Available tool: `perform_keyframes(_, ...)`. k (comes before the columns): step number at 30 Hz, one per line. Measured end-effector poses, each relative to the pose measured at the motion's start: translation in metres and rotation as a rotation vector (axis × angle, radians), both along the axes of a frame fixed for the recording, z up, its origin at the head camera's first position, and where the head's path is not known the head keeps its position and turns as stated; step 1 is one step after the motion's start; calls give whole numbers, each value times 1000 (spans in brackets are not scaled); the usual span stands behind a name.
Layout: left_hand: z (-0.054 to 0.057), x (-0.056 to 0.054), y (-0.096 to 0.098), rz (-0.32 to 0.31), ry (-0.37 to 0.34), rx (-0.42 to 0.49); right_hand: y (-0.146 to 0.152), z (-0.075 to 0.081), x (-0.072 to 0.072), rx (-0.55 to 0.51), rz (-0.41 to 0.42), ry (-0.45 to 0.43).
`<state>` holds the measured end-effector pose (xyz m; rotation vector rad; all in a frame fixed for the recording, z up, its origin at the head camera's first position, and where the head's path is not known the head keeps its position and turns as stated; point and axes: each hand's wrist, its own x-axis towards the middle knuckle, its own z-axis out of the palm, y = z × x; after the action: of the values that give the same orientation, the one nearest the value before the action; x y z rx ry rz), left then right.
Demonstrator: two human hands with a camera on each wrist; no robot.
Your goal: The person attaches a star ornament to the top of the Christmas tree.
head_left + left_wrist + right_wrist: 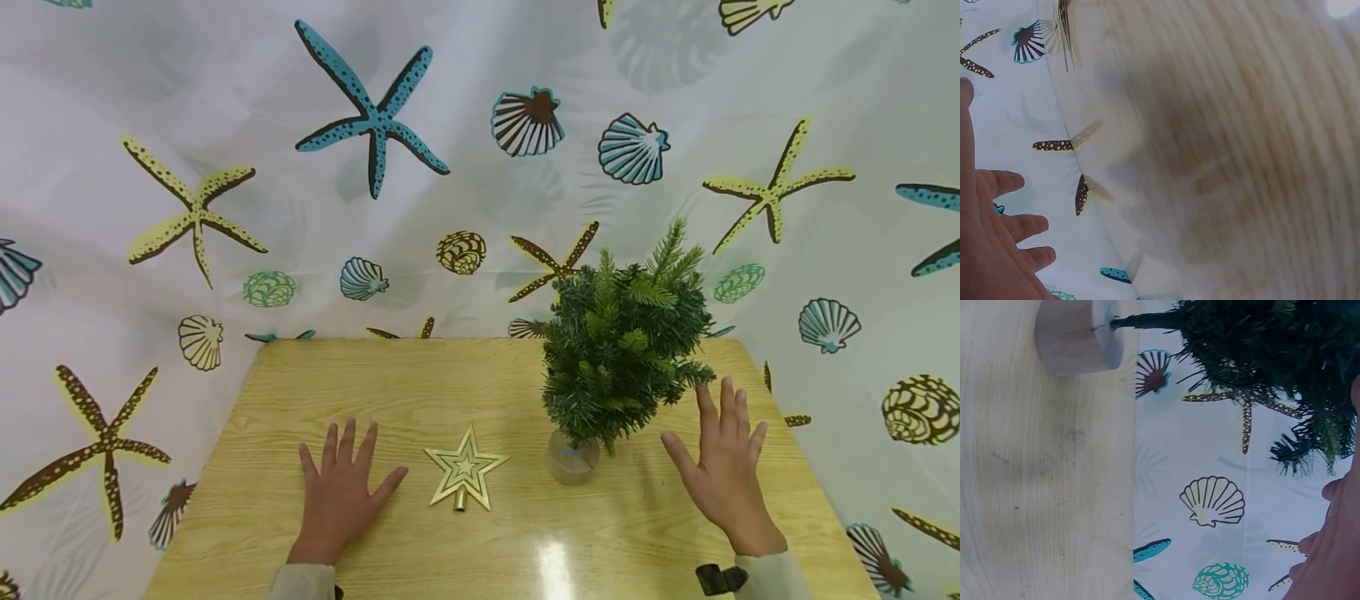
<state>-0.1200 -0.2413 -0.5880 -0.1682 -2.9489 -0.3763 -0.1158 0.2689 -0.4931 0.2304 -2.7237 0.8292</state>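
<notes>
Just inward of the thumb of the left hand (337, 496), a gold star (467, 467) lies flat on the wooden table (375, 379), its short tube pointing back toward the person, while that hand has its fingers fanned wide. Left of the equally wide-spread fingers of the right hand (723, 479) stands a small green tree (622, 350) on a round base (573, 465), one low branch so near the index fingertip that contact cannot be told. Beyond both hands' fingertips hangs a white cloth (465, 50) printed with starfish and shells.
</notes>
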Motion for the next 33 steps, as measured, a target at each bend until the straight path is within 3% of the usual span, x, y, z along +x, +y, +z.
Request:
perform_keyframes(8, -13, 7, 8, 16, -59, 40, -1, 10, -4, -213, 55, 20)
perform_keyframes(13, -18, 14, 16, 9, -44, 86, -1, 13, -7, -330, 90, 11)
perform_keyframes(19, -22, 14, 26, 1, -41, 129, -6, 21, -11, -459, 145, 14)
perform_keyframes(33, -32, 15, 46, -34, -65, 159, -21, 49, -16, -615, 135, 19)
